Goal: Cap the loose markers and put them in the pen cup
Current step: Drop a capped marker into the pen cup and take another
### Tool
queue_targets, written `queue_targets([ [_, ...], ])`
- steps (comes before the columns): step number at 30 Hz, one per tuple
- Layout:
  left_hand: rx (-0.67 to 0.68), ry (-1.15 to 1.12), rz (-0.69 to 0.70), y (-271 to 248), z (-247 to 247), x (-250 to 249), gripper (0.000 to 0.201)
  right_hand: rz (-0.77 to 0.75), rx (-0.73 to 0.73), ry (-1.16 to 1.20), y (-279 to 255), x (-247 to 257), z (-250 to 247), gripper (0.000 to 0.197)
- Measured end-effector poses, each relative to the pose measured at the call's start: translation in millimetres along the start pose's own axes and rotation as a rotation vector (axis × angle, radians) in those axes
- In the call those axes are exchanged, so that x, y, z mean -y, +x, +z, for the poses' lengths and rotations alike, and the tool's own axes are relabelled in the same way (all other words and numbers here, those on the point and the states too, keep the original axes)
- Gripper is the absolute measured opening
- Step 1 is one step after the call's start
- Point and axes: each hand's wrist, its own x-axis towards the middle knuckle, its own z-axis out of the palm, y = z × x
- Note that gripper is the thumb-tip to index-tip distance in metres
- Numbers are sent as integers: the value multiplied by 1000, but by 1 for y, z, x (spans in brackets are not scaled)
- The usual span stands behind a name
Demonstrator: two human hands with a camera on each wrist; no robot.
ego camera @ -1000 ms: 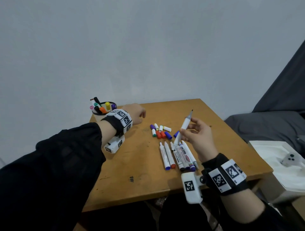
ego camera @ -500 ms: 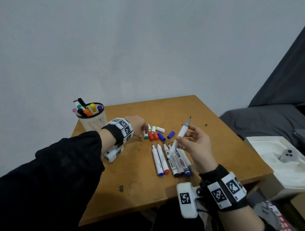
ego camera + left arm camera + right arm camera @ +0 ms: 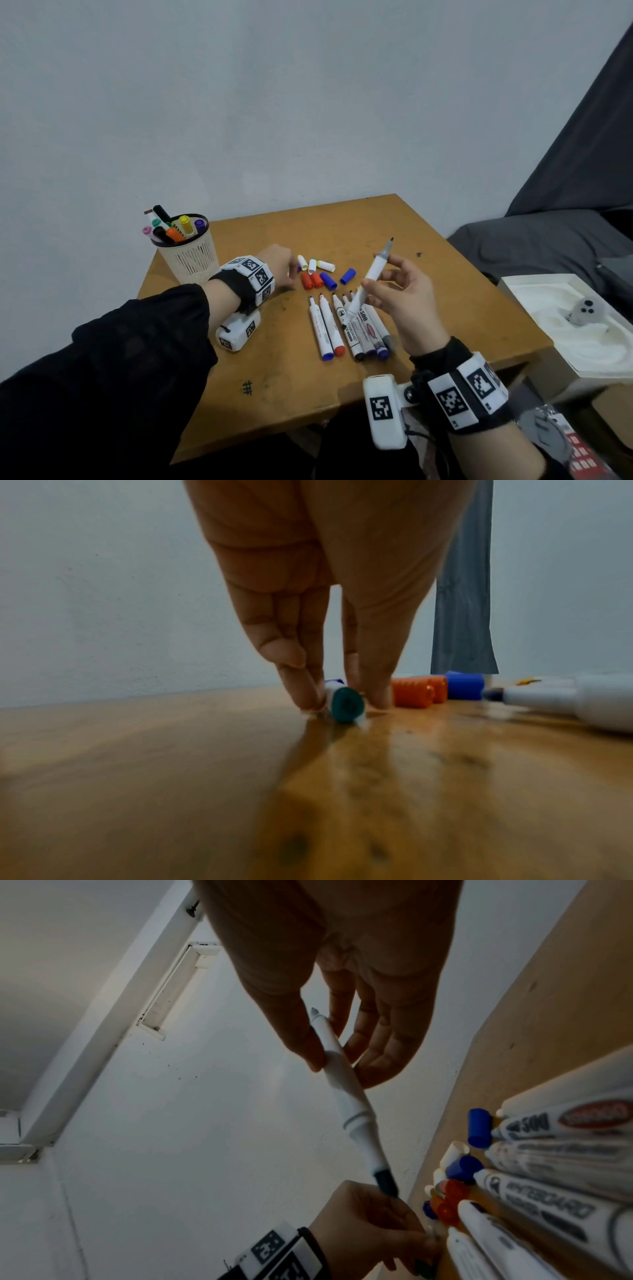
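Our right hand (image 3: pixel 404 298) pinches an uncapped white marker (image 3: pixel 371 274) at mid-barrel between thumb and fingertips, tip raised and tilted away, the other fingers loosely spread. Our left hand (image 3: pixel 279 265) is down on the worktop (image 3: pixel 274 394), thumb and fingers closing either side of a small green-ended cap (image 3: pixel 346 704); they touch it, though we cannot tell whether it has left the surface.

The marker looks light, stiff and smooth, so we judge mid-barrel the steadiest hold, leaving the tip clear. The cap is tiny and round and likely to roll, best pinched across its sides.

Just beyond the left fingers lie the other loose caps (image 3: pixel 320 274); just below the right hand lies a row of uncapped markers (image 3: pixel 346 325). The pen cup (image 3: pixel 188 251) stands behind the left wrist, already holding several capped markers.
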Motion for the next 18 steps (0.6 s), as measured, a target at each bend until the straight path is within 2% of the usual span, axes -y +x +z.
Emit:
queue_targets([
  [2, 3, 29, -7, -7, 2, 1, 6, 0, 1, 6, -3, 2, 1, 46],
  [5, -50, -14, -12, -22, 3, 0, 13, -7, 0, 28, -7, 6, 6, 47],
  [9, -186, -205, 24, -55, -1, -13, 25, -23, -10, 103, -14, 12, 9, 47],
  [18, -401, -639, 81, -135, -4, -46, 20, -126, -108, 284, -27, 26, 28, 48],
])
